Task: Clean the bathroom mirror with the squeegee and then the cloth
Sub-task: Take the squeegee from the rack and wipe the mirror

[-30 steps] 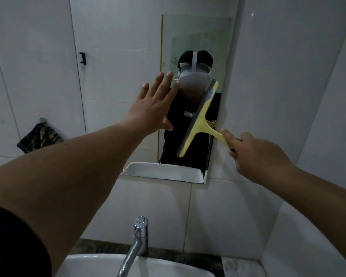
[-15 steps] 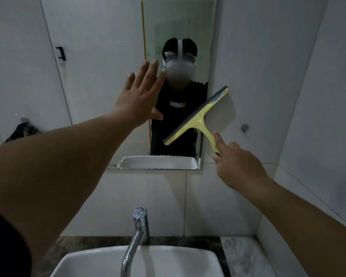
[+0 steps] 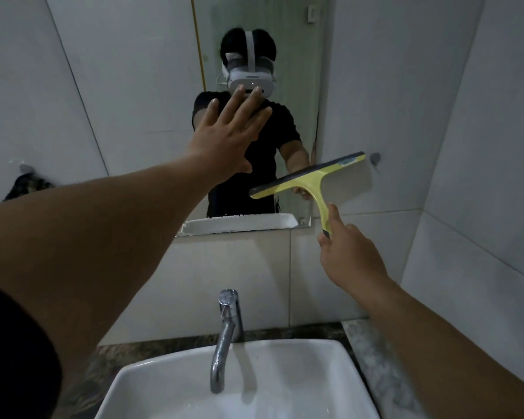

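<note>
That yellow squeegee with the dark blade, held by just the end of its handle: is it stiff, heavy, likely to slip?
The yellow plastic squeegee with the dark rubber blade probably is light: the right hand holds it out by the handle's tip alone. Its T-shaped frame looks rigid, with no sag along the blade. Such a light fingertip grip on smooth plastic might slip if pressed hard against the mirror.

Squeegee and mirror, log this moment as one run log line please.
stage: squeegee pass | right hand: grips squeegee handle, blade across mirror lower right edge | left hand: flat, fingers spread, at mirror | cloth: not in hand

Tiled bathroom, mirror [image 3: 297, 86], sink [image 3: 285, 373], tap [image 3: 227, 328]
</note>
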